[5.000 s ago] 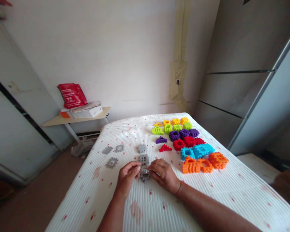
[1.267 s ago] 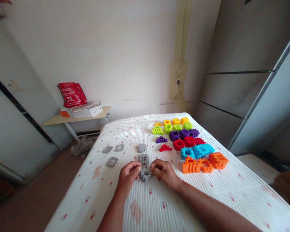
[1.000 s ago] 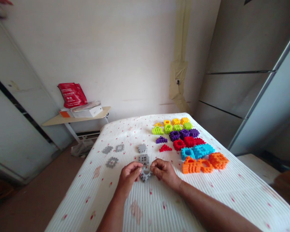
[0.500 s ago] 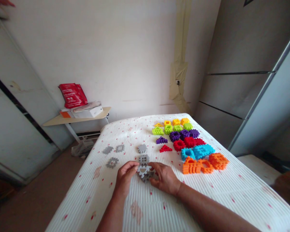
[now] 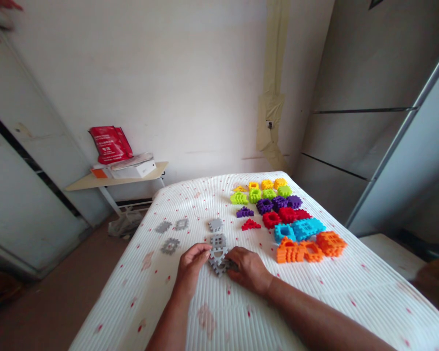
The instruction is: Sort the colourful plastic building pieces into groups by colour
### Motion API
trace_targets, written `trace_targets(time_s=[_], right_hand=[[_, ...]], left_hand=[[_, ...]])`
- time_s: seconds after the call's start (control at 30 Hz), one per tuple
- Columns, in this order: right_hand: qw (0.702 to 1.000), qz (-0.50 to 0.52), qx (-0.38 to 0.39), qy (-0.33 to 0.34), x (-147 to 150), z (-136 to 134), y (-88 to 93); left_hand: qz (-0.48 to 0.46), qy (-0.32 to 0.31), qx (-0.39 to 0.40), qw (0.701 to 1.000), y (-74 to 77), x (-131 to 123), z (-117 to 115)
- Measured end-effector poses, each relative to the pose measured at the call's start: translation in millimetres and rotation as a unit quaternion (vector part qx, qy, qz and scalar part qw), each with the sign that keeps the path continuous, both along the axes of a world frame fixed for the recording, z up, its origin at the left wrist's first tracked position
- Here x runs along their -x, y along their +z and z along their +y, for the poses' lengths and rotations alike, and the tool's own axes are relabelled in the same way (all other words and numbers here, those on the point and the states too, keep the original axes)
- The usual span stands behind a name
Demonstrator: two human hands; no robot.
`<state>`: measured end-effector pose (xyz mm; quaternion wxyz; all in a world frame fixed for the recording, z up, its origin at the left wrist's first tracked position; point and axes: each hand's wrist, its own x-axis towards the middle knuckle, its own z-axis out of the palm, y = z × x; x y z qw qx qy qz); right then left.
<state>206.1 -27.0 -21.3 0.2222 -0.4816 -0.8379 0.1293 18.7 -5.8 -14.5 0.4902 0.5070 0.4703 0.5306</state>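
Note:
A grey triangular building block with toothed edges and a cut-out rests near the table's front middle. My left hand pinches its left corner between thumb and forefinger. More grey toothed blocks lie just below it, stacked or overlapping. My right hand curls closed around the right side of these grey blocks, its fingertips partly hiding them. Directly behind is a grey square window block, and beyond that a solid grey square block.
Loose grey blocks lie to the left. Coloured stacks stand at right: orange, blue, red, purple, green, yellow. A side table holds a red bag.
The triangular block has tipped and shifted slightly away from me. My right fingers have moved off its right corner onto the grey blocks below. My left hand has barely moved.

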Motion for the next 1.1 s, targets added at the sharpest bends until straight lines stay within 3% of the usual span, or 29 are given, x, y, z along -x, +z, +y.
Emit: trace_targets(time_s=[0.53,0.77,0.87,0.97,1.1], right_hand=[[1.0,0.012,0.027,0.002,-2,-1,9.1],[0.987,0.146,0.051,-0.052,-6,4,3.9],[0.973,0.221,0.051,-0.043,-4,4,-0.5],[0.965,0.262,0.017,-0.026,-3,2,-3.0],[0.974,0.218,-0.063,0.016,-3,1,-2.6]], left_hand=[[0.026,-0.038,0.024,0.999,-4.9,-2,5],[-0.007,-0.017,0.009,1.0,-4.4,-4,3],[0.004,-0.033,0.006,0.999,-4.0,-5,2],[0.016,-0.036,-0.001,0.999,-3.1,-5,2],[0.036,-0.032,-0.006,0.999,-1.4,-5,1]])
